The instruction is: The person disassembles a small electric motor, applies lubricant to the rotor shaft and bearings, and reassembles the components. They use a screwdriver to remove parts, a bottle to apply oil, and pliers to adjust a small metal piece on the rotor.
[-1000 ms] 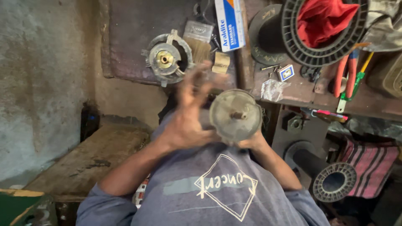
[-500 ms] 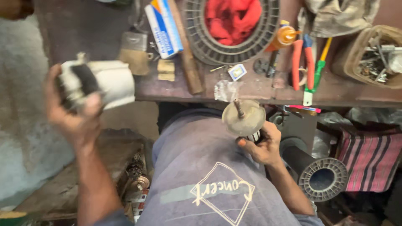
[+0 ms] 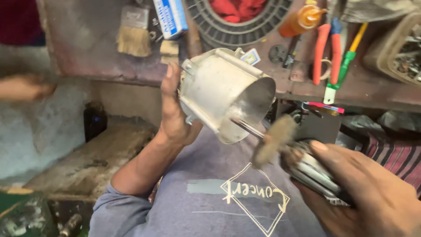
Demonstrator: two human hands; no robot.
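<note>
Since half a second ago, the left hand (image 3: pixel 175 112) has swung the motor housing (image 3: pixel 223 92) in from far out at the side, so that its open mouth now faces the rotor (image 3: pixel 302 164) held in the right hand (image 3: pixel 372 193). That left hand is wrapped round the closed back end of the pale metal cylinder, fingers curled behind it and thumb along its side, tilting the open rim down toward the right hand. The right hand is closed firmly round the laminated rotor body, with a dusty disc (image 3: pixel 269 140) ahead of its fingers and the thin steel shaft (image 3: pixel 247 127) pointing up into the housing mouth; the shaft tip lies just at the lower rim.

Beyond both hands runs the bench (image 3: pixel 87 61). Above the left hand lie a flat paint brush (image 3: pixel 133 35) and a blue and white box (image 3: pixel 171 17). Above the right hand lie red-handled pliers (image 3: pixel 326 48), a green-handled screwdriver (image 3: pixel 342 70) and an orange oil bottle (image 3: pixel 302 19).
</note>
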